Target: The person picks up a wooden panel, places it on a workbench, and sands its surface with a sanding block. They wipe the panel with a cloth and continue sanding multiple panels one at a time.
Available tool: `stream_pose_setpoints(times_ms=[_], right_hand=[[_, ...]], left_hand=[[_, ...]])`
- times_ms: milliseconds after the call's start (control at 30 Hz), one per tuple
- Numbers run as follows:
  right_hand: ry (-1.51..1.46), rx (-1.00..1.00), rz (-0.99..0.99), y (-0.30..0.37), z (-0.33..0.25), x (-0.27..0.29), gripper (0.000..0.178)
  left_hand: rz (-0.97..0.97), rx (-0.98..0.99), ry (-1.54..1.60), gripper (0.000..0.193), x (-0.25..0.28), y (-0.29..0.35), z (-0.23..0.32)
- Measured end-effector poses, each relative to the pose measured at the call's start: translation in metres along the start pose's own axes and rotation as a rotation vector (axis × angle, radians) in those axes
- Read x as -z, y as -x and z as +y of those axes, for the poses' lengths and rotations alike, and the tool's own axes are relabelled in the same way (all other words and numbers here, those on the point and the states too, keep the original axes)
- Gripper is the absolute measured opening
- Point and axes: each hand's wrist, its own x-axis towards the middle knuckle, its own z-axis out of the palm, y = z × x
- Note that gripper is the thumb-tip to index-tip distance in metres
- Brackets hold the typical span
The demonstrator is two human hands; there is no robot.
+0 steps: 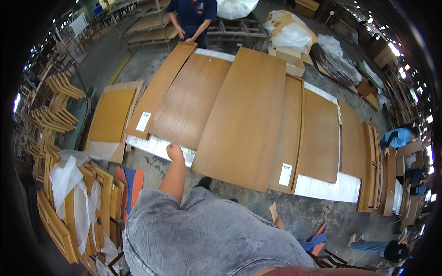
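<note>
Totals six brown panels point(241, 119) in the central row, two white labels point(143, 121) on them, one yellowish panel point(113, 115) further left.

Mottled floor point(340, 218), bright lights point(394, 49)

brown panels point(251, 115): smooth grained wood, low sheen | underlying wrap point(326, 187): glossy silvery film | floor point(154, 169): rough, matt | shirt point(207, 232): matt, mottled cloth

Mottled grey shirt point(216, 234), bare forearm point(172, 182), dark shoe point(204, 182)
</note>
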Motion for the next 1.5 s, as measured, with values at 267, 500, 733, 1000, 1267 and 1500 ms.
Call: stream_pose_setpoints(times_ms=[267,500,733,1000,1267,1500], right_hand=[[-0.159,-0.311,0.131,0.045,-0.041,0.052,0.049],[-0.488,-0.601,0.418,0.073,-0.124,0.097,0.048],[-0.58,-0.626,0.333,0.08,-0.203,0.037,0.049],[-0.503,-0.696,0.413,0.079,-0.245,0.021,0.051],[-0.479,-0.84,0.344,0.103,-0.23,0.005,0.052],[-0.826,-0.965,0.422,0.113,-0.256,-0.01,0.058]], left_hand=[[-0.06,0.524,0.682,0.109,0.009,-0.091,-0.023],[-0.296,0.701,0.52,0.115,0.024,-0.136,-0.046],[-0.417,0.712,0.308,0.118,0.042,-0.164,-0.033],[-0.376,0.841,0.576,0.1,0.05,-0.169,-0.027],[-0.597,0.685,0.157,0.097,0.057,-0.168,-0.012],[-0.797,0.132,-0.611,0.064,0.045,-0.184,0.019]])
